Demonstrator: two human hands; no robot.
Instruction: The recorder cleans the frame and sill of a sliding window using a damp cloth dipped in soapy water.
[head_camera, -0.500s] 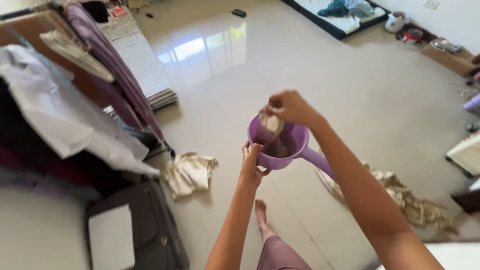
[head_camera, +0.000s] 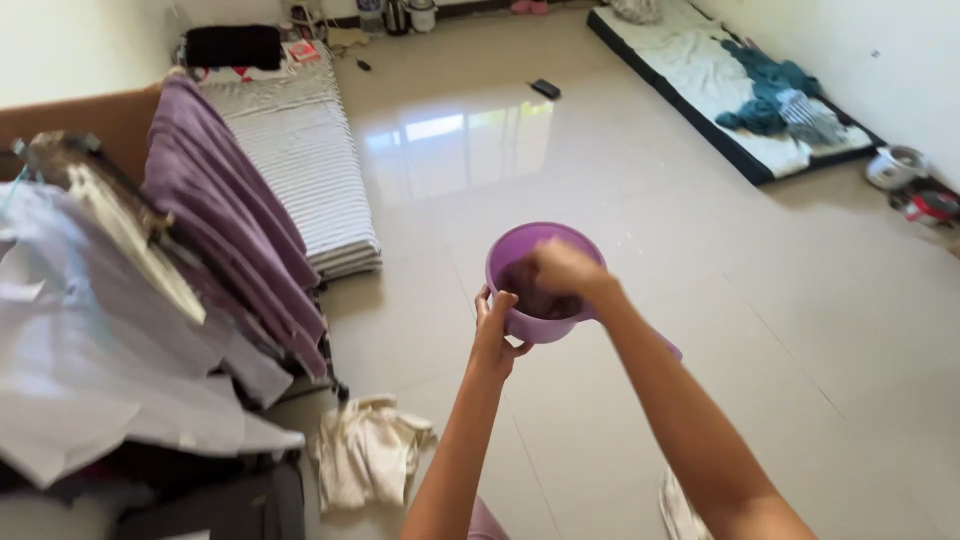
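A purple plastic scoop-bowl (head_camera: 520, 250) is held out in front of me over the tiled floor. My left hand (head_camera: 495, 335) grips it from below at its near left side. My right hand (head_camera: 565, 272) reaches down into the bowl, blurred by motion, onto dark brownish stuff (head_camera: 525, 290) inside; whether the fingers grip it cannot be made out. The bowl's handle is mostly hidden behind my right forearm.
A drying rack at left carries a purple towel (head_camera: 225, 215) and pale clothes (head_camera: 90, 350). A cream cloth (head_camera: 365, 460) lies on the floor below it. A striped mattress (head_camera: 300, 150) lies behind, and a dark-edged mattress (head_camera: 740, 95) with teal cloth at far right.
My right hand has dropped from above the rim, where it held something pale, down into the bowl. The view has tilted up, showing more of the far room.
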